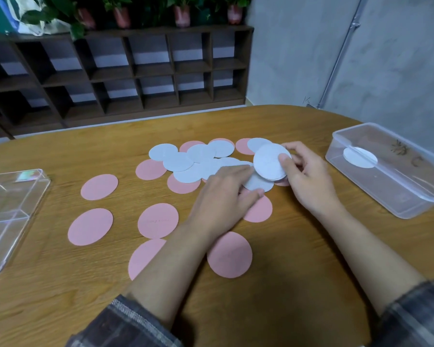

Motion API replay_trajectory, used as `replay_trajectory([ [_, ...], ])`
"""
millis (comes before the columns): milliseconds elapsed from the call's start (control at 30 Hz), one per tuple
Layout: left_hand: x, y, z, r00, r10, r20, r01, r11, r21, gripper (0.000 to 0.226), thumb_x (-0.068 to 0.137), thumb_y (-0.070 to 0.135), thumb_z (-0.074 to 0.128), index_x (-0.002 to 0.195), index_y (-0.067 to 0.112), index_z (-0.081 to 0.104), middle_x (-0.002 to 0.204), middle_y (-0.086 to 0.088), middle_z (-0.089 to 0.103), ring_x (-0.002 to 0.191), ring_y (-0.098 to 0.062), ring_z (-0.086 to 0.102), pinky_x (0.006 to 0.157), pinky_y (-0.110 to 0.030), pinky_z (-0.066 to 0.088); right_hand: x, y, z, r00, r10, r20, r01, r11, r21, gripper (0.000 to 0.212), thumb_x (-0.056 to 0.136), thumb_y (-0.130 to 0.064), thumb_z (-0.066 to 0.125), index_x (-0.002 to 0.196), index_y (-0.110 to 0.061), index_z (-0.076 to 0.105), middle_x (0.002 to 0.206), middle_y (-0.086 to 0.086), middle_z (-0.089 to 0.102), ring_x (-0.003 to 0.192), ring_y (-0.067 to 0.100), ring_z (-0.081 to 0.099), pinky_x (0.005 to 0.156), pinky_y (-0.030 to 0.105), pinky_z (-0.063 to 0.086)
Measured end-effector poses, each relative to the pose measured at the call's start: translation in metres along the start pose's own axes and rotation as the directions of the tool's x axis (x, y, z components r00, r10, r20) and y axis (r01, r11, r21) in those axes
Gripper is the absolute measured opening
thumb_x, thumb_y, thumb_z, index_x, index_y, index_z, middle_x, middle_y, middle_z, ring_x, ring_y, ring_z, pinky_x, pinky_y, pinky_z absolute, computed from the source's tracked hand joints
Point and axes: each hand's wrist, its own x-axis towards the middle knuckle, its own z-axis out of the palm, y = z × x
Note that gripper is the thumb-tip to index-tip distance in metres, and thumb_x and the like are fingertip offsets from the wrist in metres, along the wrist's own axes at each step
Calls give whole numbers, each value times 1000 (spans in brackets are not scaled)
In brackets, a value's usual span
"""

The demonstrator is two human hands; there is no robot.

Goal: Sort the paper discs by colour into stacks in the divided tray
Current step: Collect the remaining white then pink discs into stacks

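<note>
Head view: right hand (308, 176) pinches a white stack (269, 161) between thumb and fingers, over the table's far centre. Left hand (223, 199) pinches a single white disc (257, 184) just beneath it. Risk: thin paper may fan or slip during merging. The carry to the divided tray (10, 209), at the left edge and well apart, may spill the stack among the pink discs (158, 220).
</note>
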Motion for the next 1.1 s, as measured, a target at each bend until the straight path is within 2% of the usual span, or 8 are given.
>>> replay_trajectory([
  [100, 0, -2, -1, 989, -30, 143, 10, 990, 141, 50, 100, 48, 60, 143, 21, 60, 152, 5, 56, 142, -17, 47, 116, -36, 38, 1, 3, -2, 999, 18, -31, -19, 1000, -19, 17, 105, -20, 54, 119, -20, 64, 95, 1, 76, 87, 15, 74, 69, 41, 65],
  [200, -1, -4, -4, 996, -18, 82, 5, 987, 164, 46, 97, 51, 63, 135, 24, 65, 134, 8, 67, 124, -17, 58, 100, -42, 51, 0, 3, -1, 999, 10, -50, -14, 996, -88, 17, 104, -23, 54, 118, -24, 63, 95, -3, 76, 86, 12, 73, 71, 39, 65],
  [333, -4, 0, -9, 998, -54, 31, 46, 970, 237, 52, 91, 58, 66, 132, 27, 67, 119, 7, 67, 108, -17, 59, 85, -41, 53, -1, 2, 1, 999, -3, -44, -6, 982, -189, 21, 104, -32, 53, 124, -31, 60, 103, -3, 75, 95, 12, 69, 78, 45, 62],
  [467, -5, -3, -9, 998, -61, 9, 57, 965, 257, 48, 90, 64, 65, 115, 24, 74, 106, 7, 66, 101, -16, 57, 78, -41, 52, -3, -3, 3, 999, -31, -29, 26, 988, -150, 18, 104, -25, 54, 120, -25, 61, 83, -6, 74, 78, 14, 69, 76, 42, 61],
  [633, -9, -3, -15, 1000, -9, 3, 9, 980, 201, 54, 104, 56, 31, 103, 23, 74, 93, 7, 69, 92, -15, 55, 76, -34, 45, -5, -6, 7, 995, -92, 45, 96, 990, -100, 15, 104, -20, 55, 117, -21, 61, 73, 4, 69, 73, 19, 70, 82, 51, 58],
  [767, -9, -4, -14, 989, -15, -149, 32, 993, 110, 32, 110, 34, 44, 104, 14, 69, 90, -3, 67, 86, -22, 59, 74, -42, 49, -9, -10, 7, 982, -150, 118, 163, 980, -112, 15, 104, -17, 55, 117, -22, 62, 67, 6, 65, 72, 17, 64, 82, 47, 53],
  [900, -8, -2, -11, 955, -71, -287, 68, 997, -20, 17, 105, 23, 59, 105, 11, 71, 99, -1, 75, 89, -15, 65, 78, -30, 51, -10, -11, 8, 973, -157, 172, 175, 980, -98, 21, 106, -18, 52, 119, -27, 64, 70, 5, 67, 70, 12, 60, 77, 44, 51],
  [1100, -7, -2, -6, 901, -231, -367, 158, 963, -218, 15, 100, 26, 68, 105, 13, 73, 94, 4, 75, 77, -12, 71, 73, -37, 61, -11, -11, 11, 969, -136, 205, 154, 985, -73, 31, 108, -22, 43, 127, -27, 66, 78, 8, 65, 72, 23, 62, 76, 48, 53],
])
